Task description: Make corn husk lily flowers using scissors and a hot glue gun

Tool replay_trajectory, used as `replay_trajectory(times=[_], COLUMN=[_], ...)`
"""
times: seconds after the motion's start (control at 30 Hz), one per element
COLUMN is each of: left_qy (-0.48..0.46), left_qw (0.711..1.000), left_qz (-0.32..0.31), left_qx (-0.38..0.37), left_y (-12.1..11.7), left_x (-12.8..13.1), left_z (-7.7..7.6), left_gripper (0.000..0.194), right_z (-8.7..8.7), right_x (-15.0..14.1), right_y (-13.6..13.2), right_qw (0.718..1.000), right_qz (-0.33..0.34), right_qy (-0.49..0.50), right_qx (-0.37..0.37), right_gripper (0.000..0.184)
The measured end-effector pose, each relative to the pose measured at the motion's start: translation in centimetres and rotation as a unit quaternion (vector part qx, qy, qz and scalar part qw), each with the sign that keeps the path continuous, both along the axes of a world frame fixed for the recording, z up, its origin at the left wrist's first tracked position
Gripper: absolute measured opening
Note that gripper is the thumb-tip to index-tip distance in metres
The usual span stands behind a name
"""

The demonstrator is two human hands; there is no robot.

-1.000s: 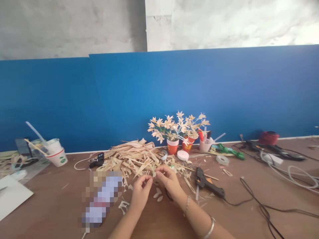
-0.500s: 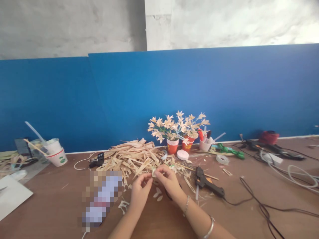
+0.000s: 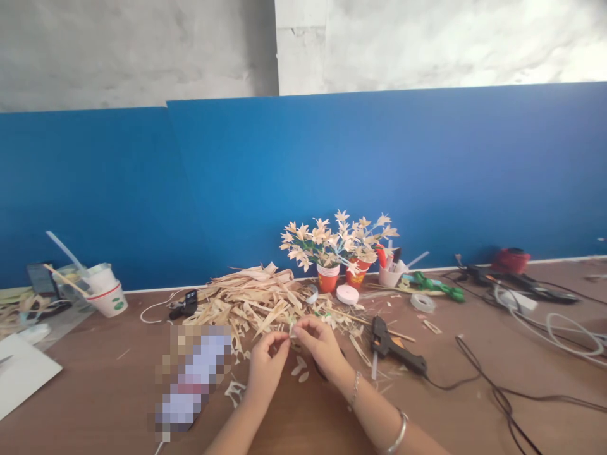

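Note:
My left hand [image 3: 267, 365] and my right hand [image 3: 325, 349] meet just above the table in front of the husk pile, fingertips pinched. Between them is a small pale, greenish-white petal-like piece [image 3: 292, 327], mostly hidden by the fingers. Below the hands lie a few loose pale petals [image 3: 300, 365]. Behind them spreads a heap of dried corn husk strips [image 3: 251, 294]. A black glue gun [image 3: 394, 349] rests to the right of my right hand, which has a bracelet and a bangle on its arm.
Pale husk flowers [image 3: 320, 237] stand in red paper cups [image 3: 328, 281] at the back. Near them are a pink-white tape roll [image 3: 348, 294] and a clear tape roll [image 3: 423, 303]. Black cables [image 3: 497, 385] cross the right side. A pixelated object [image 3: 196, 379] lies left; a white cup [image 3: 111, 300] stands farther left.
My right fingers have shifted slightly down and left toward my left fingertips, and the pale piece between them has turned a little. Nothing else on the table has moved.

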State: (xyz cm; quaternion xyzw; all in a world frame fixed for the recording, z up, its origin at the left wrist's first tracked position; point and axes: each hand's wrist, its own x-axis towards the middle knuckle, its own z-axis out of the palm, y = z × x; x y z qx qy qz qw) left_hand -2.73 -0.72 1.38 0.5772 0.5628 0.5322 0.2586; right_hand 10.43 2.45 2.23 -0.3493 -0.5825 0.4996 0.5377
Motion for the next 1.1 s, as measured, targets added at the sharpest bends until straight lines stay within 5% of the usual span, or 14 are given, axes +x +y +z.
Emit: replay_trajectory(times=[1.1], left_qy=[0.013], left_qw=[1.0], left_qz=[0.006], left_qx=[-0.001], left_y=[-0.32], left_x=[0.1], left_z=[0.38], left_gripper=[0.013], right_z=[-0.09], right_x=[0.08], right_y=[0.14], right_qw=[1.0], right_qz=[-0.004], right_qy=[-0.001], right_qx=[-0.002], right_gripper=[0.017])
